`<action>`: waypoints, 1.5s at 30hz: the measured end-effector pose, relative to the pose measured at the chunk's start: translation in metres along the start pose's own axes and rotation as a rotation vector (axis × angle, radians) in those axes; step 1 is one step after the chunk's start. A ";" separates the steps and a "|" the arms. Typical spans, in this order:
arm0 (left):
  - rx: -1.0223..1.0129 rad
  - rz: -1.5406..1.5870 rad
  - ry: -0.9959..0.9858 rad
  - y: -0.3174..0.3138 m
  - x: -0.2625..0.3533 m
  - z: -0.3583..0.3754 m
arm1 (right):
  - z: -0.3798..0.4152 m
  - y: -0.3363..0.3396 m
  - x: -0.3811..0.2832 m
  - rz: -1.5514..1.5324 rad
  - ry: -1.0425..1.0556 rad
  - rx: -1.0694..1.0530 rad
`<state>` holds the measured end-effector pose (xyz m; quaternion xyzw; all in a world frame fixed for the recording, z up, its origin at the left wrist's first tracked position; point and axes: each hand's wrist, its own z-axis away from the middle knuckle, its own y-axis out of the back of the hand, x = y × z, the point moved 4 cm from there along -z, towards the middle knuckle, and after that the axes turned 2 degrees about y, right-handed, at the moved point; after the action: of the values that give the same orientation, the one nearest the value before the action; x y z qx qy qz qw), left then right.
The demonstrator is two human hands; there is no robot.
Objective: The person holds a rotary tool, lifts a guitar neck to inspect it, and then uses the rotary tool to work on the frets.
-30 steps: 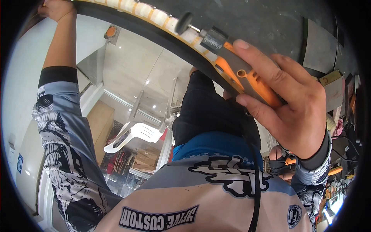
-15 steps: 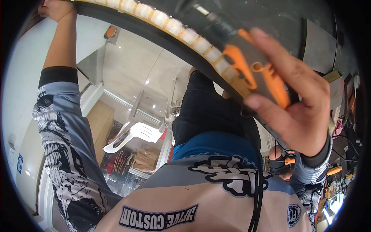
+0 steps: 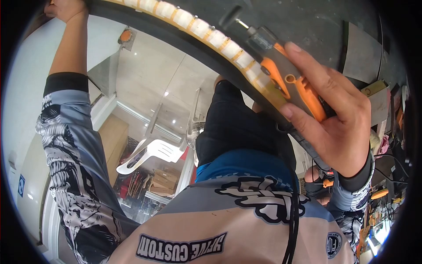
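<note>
A long curved piece with a dark edge (image 3: pixel 176 46) spans the top, lined with white blocks (image 3: pixel 200 28) between yellowish strips. My right hand (image 3: pixel 338 105) is closed round a grey and orange tool (image 3: pixel 285 66), its thumb low and its index finger along the top. The tool has a thin metal shaft with a dark tip and lies over the right end of the lined piece. At the upper left, my left hand (image 3: pixel 68 9) is near the far end of this piece, its partly visible fingers curled; what they hold is hidden.
A dark work surface (image 3: pixel 307 22) lies beyond the curved piece, with a grey flat panel (image 3: pixel 362 53) on it. Tools and cables crowd the right side. A white plastic chair (image 3: pixel 165 150) stands on the floor behind my left arm. A person's hand or limb shows at lower right.
My right hand and the tool have shifted slightly, and the tool, blurred before, now shows sharply. My left hand has barely moved.
</note>
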<state>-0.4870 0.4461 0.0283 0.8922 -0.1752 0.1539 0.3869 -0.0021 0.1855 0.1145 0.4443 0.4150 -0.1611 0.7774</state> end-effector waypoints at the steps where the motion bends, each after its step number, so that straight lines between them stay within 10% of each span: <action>1: -0.020 -0.081 -0.047 0.001 0.000 0.000 | -0.002 -0.002 -0.001 -0.007 0.012 0.006; 15: 0.019 0.160 0.158 0.004 0.024 0.009 | -0.008 -0.008 -0.009 -0.021 0.000 0.021; 45: -0.030 -0.184 -0.105 0.001 0.009 0.003 | 0.002 0.004 -0.001 -0.027 0.022 0.070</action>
<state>-0.4786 0.4418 0.0311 0.9054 -0.1147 0.0680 0.4031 0.0013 0.1859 0.1178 0.4673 0.4234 -0.1811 0.7547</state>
